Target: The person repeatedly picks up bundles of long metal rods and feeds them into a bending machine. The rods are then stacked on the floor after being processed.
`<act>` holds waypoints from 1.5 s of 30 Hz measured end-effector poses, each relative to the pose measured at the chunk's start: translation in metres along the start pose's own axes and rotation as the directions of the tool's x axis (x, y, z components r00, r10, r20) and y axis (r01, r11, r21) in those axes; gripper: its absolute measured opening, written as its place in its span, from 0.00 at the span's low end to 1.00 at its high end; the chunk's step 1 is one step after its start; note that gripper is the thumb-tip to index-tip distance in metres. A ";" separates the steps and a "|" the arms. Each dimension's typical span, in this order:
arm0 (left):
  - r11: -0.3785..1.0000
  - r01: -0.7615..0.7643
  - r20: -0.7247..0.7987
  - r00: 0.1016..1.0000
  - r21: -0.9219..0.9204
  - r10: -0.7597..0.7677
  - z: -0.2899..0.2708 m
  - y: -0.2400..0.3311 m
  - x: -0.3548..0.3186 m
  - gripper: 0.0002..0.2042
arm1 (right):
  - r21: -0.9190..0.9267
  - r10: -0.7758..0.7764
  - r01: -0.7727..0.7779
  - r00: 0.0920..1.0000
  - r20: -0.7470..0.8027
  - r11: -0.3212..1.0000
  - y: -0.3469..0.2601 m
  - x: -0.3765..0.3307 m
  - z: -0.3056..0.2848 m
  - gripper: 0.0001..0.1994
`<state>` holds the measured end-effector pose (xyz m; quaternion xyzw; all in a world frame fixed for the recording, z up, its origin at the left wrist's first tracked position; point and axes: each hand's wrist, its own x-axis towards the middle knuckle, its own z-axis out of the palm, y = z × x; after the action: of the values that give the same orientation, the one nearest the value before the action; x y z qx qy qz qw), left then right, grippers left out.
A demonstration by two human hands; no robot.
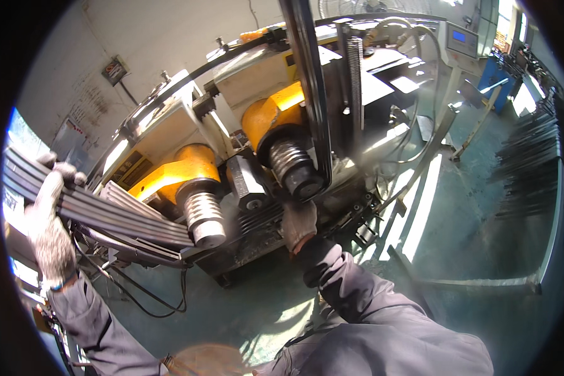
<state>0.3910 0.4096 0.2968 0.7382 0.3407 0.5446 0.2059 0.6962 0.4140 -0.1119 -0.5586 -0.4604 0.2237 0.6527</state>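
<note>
Clutching dark profile strip (100, 210), left hand (49, 219) grip closed; right hand (299, 224) grip unclear.

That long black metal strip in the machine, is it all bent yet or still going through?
Partly done. The black metal strip already curves up and away past the right roller, so that part looks bent. In hand: the left hand grips the straight end, and the right hand sits by the rollers. Left: the straight stretch before the left roller has not gone through.
</note>
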 end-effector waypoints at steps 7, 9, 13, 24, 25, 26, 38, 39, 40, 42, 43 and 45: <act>0.929 0.345 -0.141 0.921 -0.133 -0.362 0.000 0.000 -0.196 0.21 | 0.523 0.653 -0.488 0.733 -0.188 0.698 -0.044 -0.161 -0.176 0.06; 0.850 0.313 -0.179 0.891 -0.423 -0.417 0.021 -0.021 -0.260 0.19 | 0.533 0.514 -0.298 0.796 -0.319 0.792 -0.060 -0.212 -0.265 0.05; 0.595 0.664 0.080 0.695 -0.454 -0.715 0.069 -0.038 -0.400 0.19 | 0.170 0.189 -0.086 0.563 -0.805 0.982 -0.113 -0.291 -0.433 0.08; -0.467 0.831 0.636 -0.188 -0.303 -0.748 0.338 0.035 -0.608 0.16 | -0.761 -0.348 -0.575 0.677 -0.649 0.301 -0.192 -0.314 -0.810 0.06; -0.363 0.865 0.598 -0.095 -0.346 -0.796 0.354 0.046 -0.594 0.15 | -0.799 -0.365 -0.563 0.713 -0.599 0.211 -0.170 -0.306 -0.842 0.07; -0.320 0.874 0.623 -0.025 -0.367 -0.782 0.369 0.052 -0.580 0.14 | -0.799 -0.290 -0.582 0.747 -0.598 0.148 -0.147 -0.299 -0.870 0.10; -0.050 0.875 0.422 0.181 -0.481 -0.888 0.342 0.067 -0.663 0.15 | -0.954 -0.389 -0.051 0.906 -0.170 0.297 -0.010 -0.212 -0.825 0.19; -0.060 0.867 0.345 0.133 -0.495 -0.929 0.329 0.063 -0.683 0.14 | -0.931 -0.316 0.012 0.942 -0.112 0.365 0.022 -0.237 -0.763 0.18; -0.060 0.856 0.295 0.111 -0.513 -0.949 0.312 0.057 -0.701 0.13 | -0.903 -0.215 0.049 0.975 -0.049 0.427 0.049 -0.269 -0.704 0.18; -0.198 0.594 0.277 0.043 -0.779 -0.960 0.262 0.047 -0.742 0.12 | -0.865 0.047 0.056 0.995 0.091 0.498 0.088 -0.340 -0.601 0.17; -0.246 0.428 0.288 0.036 -0.870 -0.957 0.236 0.042 -0.760 0.11 | -0.859 0.190 0.039 0.969 0.157 0.510 0.100 -0.374 -0.559 0.17; 0.062 0.487 -0.003 0.121 -0.871 -0.993 0.186 0.041 -0.795 0.12 | -0.864 0.434 0.007 0.862 0.260 0.504 0.114 -0.426 -0.492 0.17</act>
<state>0.4389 -0.1840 -0.2632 0.0224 0.5063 0.6107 0.6084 0.9371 -0.1557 -0.3442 -0.7889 -0.5708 0.1770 0.1430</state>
